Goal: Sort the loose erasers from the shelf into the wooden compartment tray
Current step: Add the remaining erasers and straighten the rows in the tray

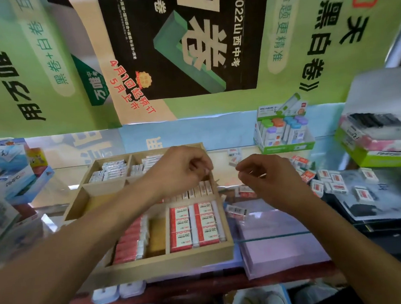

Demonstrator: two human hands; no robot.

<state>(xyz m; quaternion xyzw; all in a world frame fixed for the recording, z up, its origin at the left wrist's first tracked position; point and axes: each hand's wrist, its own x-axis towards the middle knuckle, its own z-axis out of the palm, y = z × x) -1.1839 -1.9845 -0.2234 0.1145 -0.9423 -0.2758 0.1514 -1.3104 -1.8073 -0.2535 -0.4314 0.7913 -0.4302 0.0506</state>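
The wooden compartment tray (160,263) lies in the middle of the shelf. Red-and-white erasers fill its near right compartment (193,226), stand on edge in a middle row (203,189), and fill two far compartments. My left hand (181,170) hovers over the right end of that middle row, fingers curled downward; whether they pinch an eraser is hidden. My right hand (266,177) hangs just right of the tray with loosely curled fingers and nothing visible in it. Several loose erasers (333,181) lie scattered to the right, and one eraser (236,211) lies beside the tray.
A green display box of coloured cases (284,133) stands at the back right. Stacked boxes (381,142) fill the far right and blue boxes (11,171) the left. A purple pad (273,242) lies under the glass shelf edge. Posters cover the back wall.
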